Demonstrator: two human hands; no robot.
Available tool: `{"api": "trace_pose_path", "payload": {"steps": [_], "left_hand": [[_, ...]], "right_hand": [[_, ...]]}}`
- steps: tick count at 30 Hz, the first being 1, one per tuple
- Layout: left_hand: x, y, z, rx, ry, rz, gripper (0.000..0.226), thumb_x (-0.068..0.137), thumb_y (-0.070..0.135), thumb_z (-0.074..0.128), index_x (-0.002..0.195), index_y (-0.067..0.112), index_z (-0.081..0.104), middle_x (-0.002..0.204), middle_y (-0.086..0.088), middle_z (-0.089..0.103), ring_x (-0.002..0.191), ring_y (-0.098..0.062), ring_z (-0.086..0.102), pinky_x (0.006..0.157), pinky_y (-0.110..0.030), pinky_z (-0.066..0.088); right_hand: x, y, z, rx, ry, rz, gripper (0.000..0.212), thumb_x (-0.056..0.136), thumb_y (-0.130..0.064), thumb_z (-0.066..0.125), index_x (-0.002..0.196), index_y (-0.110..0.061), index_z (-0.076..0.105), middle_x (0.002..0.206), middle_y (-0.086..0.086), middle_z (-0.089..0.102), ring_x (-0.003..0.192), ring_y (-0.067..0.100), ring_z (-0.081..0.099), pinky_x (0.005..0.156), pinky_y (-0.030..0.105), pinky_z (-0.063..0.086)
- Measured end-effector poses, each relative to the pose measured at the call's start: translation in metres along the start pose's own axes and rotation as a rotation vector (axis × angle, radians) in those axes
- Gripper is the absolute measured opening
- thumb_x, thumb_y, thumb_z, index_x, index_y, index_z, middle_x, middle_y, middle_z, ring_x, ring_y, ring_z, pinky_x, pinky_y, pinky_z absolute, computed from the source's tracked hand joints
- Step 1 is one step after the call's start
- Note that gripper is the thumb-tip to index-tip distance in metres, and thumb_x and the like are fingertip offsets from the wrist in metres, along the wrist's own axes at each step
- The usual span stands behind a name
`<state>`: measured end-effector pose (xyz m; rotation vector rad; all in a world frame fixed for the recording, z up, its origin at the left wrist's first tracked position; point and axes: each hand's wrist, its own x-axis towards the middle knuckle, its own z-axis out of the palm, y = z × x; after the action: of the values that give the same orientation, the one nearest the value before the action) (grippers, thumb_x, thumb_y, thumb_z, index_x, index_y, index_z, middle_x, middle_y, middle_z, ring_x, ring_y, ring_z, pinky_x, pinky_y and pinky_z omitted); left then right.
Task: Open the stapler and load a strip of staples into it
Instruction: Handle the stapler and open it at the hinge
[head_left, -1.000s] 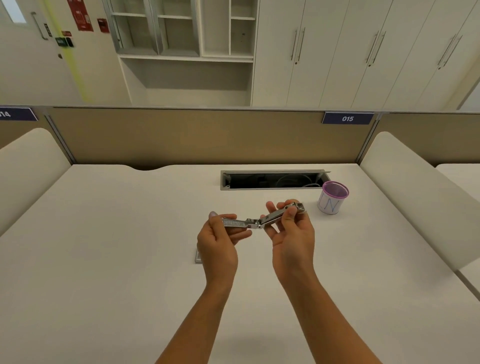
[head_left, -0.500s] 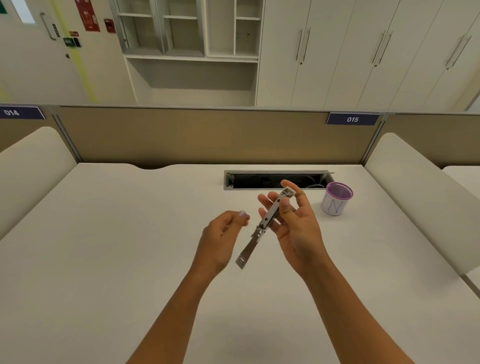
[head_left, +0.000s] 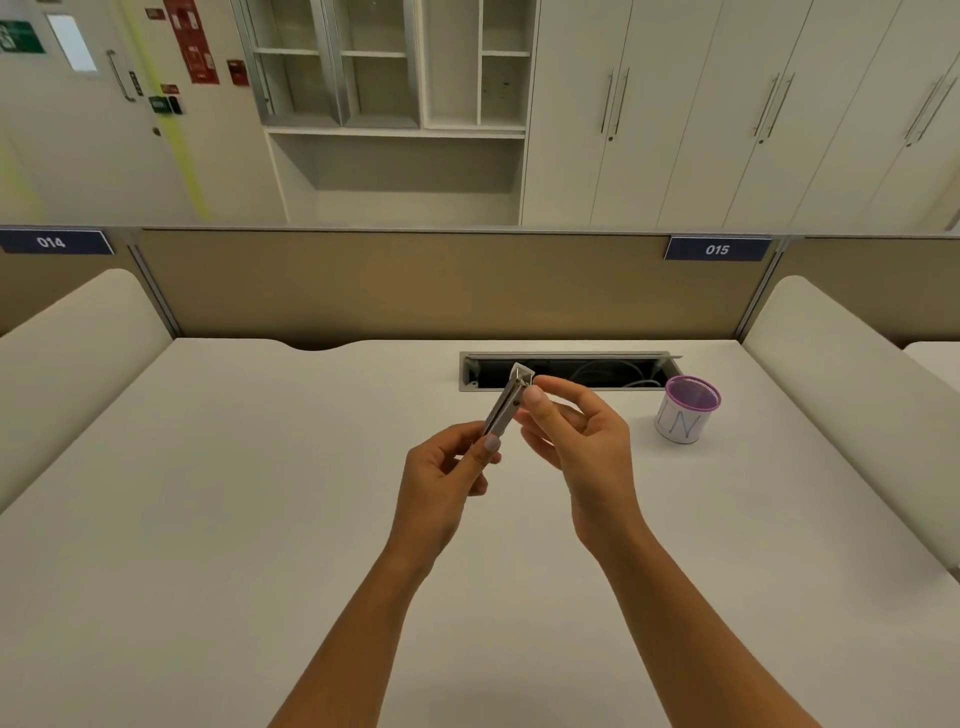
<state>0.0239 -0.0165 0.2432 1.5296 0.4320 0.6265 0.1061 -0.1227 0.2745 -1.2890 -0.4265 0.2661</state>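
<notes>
A slim metal stapler (head_left: 506, 402) is held above the white desk (head_left: 208, 493), tilted with its upper end pointing away from me. Its two halves now lie close together. My left hand (head_left: 447, 478) grips its lower end between thumb and fingers. My right hand (head_left: 576, 441) pinches the upper part near the tip with thumb and forefinger. No strip of staples is visible; the hands hide the desk spot under them.
A purple-rimmed white mesh cup (head_left: 687, 409) stands on the desk to the right. An open cable slot (head_left: 566, 371) lies just behind the hands. A brown partition (head_left: 405, 286) closes the back, and padded dividers (head_left: 852, 395) flank both sides.
The stapler, spread flat between both hands a second ago, swung down from my right hand alone, and is now folded nearly closed with my left hand gripping its lower end again.
</notes>
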Motion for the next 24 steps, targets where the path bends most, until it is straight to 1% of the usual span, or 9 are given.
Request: {"api": "trace_pose_path", "payload": {"steps": [3, 7, 9, 12, 14, 16, 19, 22, 24], "left_hand": [[-0.001, 0.001, 0.006, -0.02, 0.067, 0.02, 0.02, 0.074, 0.041, 0.065, 0.093, 0.04, 0.066, 0.085, 0.007, 0.072, 0.072, -0.01, 0.068, 0.06, -0.016, 0.055], [-0.003, -0.002, 0.013, -0.034, 0.1, 0.043, 0.03, 0.072, 0.041, 0.069, 0.1, 0.031, 0.066, 0.098, 0.001, 0.072, 0.087, -0.021, 0.069, 0.072, -0.025, 0.059], [-0.003, -0.003, 0.014, -0.045, 0.079, 0.049, 0.031, 0.072, 0.04, 0.068, 0.1, 0.028, 0.064, 0.099, 0.0, 0.072, 0.089, -0.023, 0.069, 0.073, -0.025, 0.058], [-0.001, -0.001, 0.013, -0.096, 0.052, 0.048, 0.027, 0.073, 0.038, 0.067, 0.097, 0.027, 0.063, 0.098, 0.002, 0.072, 0.09, -0.022, 0.07, 0.074, -0.025, 0.06], [0.001, 0.001, 0.013, -0.175, 0.059, 0.017, 0.029, 0.073, 0.039, 0.065, 0.097, 0.023, 0.062, 0.104, -0.003, 0.071, 0.095, -0.024, 0.07, 0.078, -0.029, 0.06], [0.003, 0.004, 0.014, -0.249, 0.065, -0.017, 0.034, 0.073, 0.042, 0.062, 0.1, 0.021, 0.06, 0.112, -0.009, 0.068, 0.101, -0.027, 0.068, 0.078, -0.032, 0.059], [0.003, 0.006, 0.016, -0.334, 0.051, -0.019, 0.035, 0.076, 0.043, 0.057, 0.109, 0.031, 0.059, 0.118, -0.001, 0.066, 0.105, -0.021, 0.067, 0.076, -0.031, 0.059], [0.002, 0.004, 0.018, -0.409, 0.02, -0.012, 0.037, 0.08, 0.047, 0.049, 0.112, 0.034, 0.062, 0.122, 0.001, 0.066, 0.111, -0.02, 0.064, 0.088, -0.041, 0.054], [0.001, 0.003, 0.02, -0.444, 0.038, -0.017, 0.038, 0.081, 0.047, 0.048, 0.111, 0.032, 0.065, 0.122, -0.001, 0.066, 0.114, -0.021, 0.063, 0.093, -0.044, 0.052]], "right_hand": [[-0.002, 0.0, 0.007, -0.018, 0.068, -0.058, 0.033, 0.074, -0.035, 0.074, 0.102, -0.019, 0.07, 0.093, 0.0, 0.077, 0.088, 0.015, 0.074, 0.073, 0.026, 0.06], [0.0, 0.0, 0.014, -0.056, 0.074, -0.119, 0.015, 0.085, -0.022, 0.071, 0.1, -0.024, 0.071, 0.094, -0.002, 0.076, 0.087, 0.014, 0.074, 0.069, 0.024, 0.059], [0.0, -0.001, 0.015, -0.065, 0.051, -0.13, 0.013, 0.086, -0.02, 0.071, 0.098, -0.026, 0.071, 0.093, -0.003, 0.076, 0.087, 0.013, 0.073, 0.069, 0.023, 0.059], [0.0, -0.001, 0.015, -0.07, 0.023, -0.122, 0.014, 0.085, -0.018, 0.072, 0.096, -0.026, 0.072, 0.09, -0.004, 0.077, 0.085, 0.014, 0.074, 0.069, 0.022, 0.059], [-0.001, 0.001, 0.017, -0.059, -0.007, -0.096, 0.013, 0.084, -0.018, 0.072, 0.095, -0.024, 0.072, 0.088, -0.002, 0.077, 0.084, 0.016, 0.074, 0.069, 0.022, 0.059], [-0.002, 0.003, 0.02, -0.05, -0.032, -0.074, 0.013, 0.083, -0.019, 0.073, 0.093, -0.026, 0.073, 0.086, -0.005, 0.077, 0.084, 0.016, 0.074, 0.069, 0.021, 0.058], [-0.004, 0.007, 0.024, -0.05, -0.05, -0.053, 0.014, 0.081, -0.023, 0.072, 0.094, -0.025, 0.073, 0.088, -0.005, 0.077, 0.086, 0.016, 0.074, 0.072, 0.022, 0.058], [-0.008, 0.011, 0.028, -0.07, -0.069, -0.04, 0.015, 0.079, -0.028, 0.071, 0.094, -0.027, 0.074, 0.089, -0.007, 0.077, 0.088, 0.015, 0.073, 0.077, 0.023, 0.059], [-0.009, 0.013, 0.03, -0.067, -0.069, -0.023, 0.012, 0.081, -0.026, 0.07, 0.091, -0.032, 0.074, 0.089, -0.01, 0.077, 0.088, 0.012, 0.073, 0.079, 0.023, 0.059]]}}
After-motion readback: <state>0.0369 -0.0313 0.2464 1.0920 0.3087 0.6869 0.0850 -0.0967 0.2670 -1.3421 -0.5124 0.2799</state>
